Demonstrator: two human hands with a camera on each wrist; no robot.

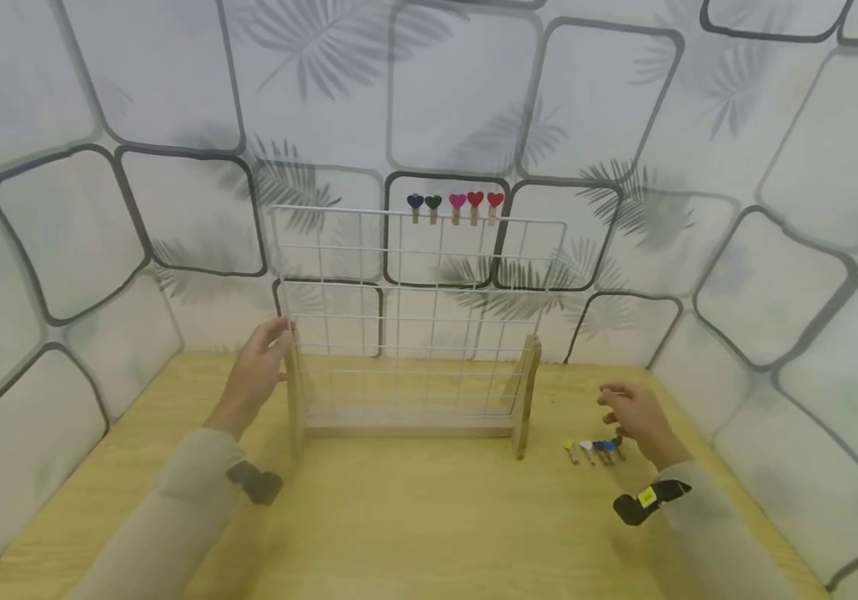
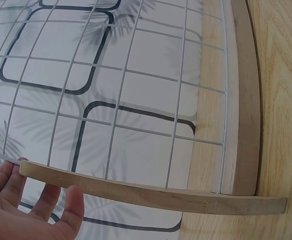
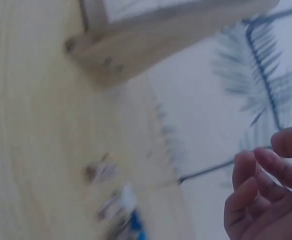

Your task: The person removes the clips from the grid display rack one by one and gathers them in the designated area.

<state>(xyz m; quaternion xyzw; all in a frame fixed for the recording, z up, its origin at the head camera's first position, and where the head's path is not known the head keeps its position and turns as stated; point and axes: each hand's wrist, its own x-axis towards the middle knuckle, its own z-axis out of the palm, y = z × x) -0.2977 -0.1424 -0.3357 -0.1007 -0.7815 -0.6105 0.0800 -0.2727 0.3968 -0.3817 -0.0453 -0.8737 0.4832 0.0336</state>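
A white wire grid rack [image 1: 436, 317] stands upright in wooden side posts. At its left side, my left hand [image 1: 256, 367] holds the rack's edge near the top of the wooden post [image 2: 151, 195], thumb and fingertips on either side of the wire. Several heart clothespins in dark blue, green, pink [image 1: 457, 202] and red [image 1: 494, 202] are clipped along the top wire. My right hand [image 1: 639, 417] hovers over the table at the right, fingers loosely bent and holding nothing. Just below it lie more small clothespins, including a yellow one [image 1: 569, 448], a white one [image 1: 587, 447] and blue ones.
The rack and loose clothespins are on a light wooden table [image 1: 413, 517]. A pale curtain [image 1: 781, 167] with dark rounded outlines and leaf prints encloses the back and sides. A wooden bar [image 1: 409, 432] joins the posts at the bottom.
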